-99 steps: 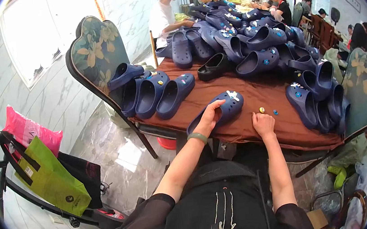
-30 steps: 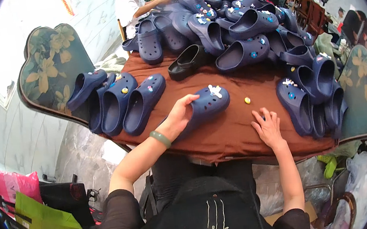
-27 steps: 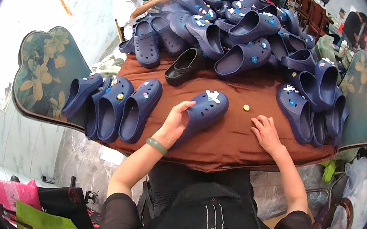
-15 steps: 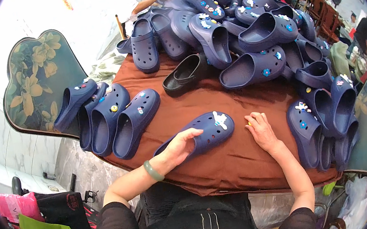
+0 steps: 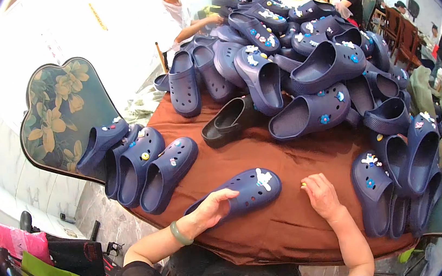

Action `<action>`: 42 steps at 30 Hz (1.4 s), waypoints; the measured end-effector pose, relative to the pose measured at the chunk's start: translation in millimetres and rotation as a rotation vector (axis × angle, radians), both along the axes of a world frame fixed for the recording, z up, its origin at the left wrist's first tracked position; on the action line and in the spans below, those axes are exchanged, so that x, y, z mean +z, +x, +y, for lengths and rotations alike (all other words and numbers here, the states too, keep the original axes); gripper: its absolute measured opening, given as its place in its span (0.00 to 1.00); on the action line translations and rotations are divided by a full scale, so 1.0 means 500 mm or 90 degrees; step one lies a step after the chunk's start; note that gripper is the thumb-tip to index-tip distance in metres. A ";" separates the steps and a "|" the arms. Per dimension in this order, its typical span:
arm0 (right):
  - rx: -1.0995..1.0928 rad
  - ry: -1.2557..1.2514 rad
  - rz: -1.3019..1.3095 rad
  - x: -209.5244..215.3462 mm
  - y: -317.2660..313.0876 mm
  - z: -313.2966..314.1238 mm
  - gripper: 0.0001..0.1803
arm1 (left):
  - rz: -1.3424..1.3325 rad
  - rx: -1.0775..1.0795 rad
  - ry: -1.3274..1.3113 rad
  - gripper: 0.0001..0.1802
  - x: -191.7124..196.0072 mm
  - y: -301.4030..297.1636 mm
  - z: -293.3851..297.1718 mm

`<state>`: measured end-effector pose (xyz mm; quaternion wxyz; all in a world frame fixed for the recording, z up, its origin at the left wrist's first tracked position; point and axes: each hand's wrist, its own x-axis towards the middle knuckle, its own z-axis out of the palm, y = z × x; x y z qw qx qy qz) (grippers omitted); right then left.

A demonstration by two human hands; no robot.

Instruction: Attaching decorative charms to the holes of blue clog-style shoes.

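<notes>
The left hand (image 5: 213,208) lies flat, steadying the navy clog (image 5: 249,190); the right hand (image 5: 319,196) pinches a small yellow charm (image 5: 303,185). Best press it squarely into a hole.

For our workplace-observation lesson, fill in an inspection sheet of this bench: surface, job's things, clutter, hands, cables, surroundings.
Surface: table under brown cloth.
Job's things: navy clog with a white charm, lying on its own near the front edge; small yellow charm at the right fingertips.
Clutter: heap of navy clogs; one black clog; row of clogs at left.
Hands: left hand rests on the clog's heel; right hand on the cloth.
Cables: nothing seen.
Surroundings: floral chair back; bags on the floor; other people at the far end.
</notes>
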<state>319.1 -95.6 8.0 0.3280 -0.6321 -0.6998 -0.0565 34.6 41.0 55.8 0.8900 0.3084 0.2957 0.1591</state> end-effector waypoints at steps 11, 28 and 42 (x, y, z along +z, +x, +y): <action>-0.043 0.019 0.064 0.010 0.009 0.019 0.14 | -0.002 0.004 -0.010 0.22 -0.005 0.004 0.015; 0.358 -0.006 0.022 0.177 -0.201 0.035 0.05 | 0.377 -0.221 0.914 0.20 0.135 -0.147 0.008; 0.737 0.205 -0.405 0.212 -0.520 -0.049 0.12 | 0.046 -0.351 0.760 0.22 0.041 0.147 -0.178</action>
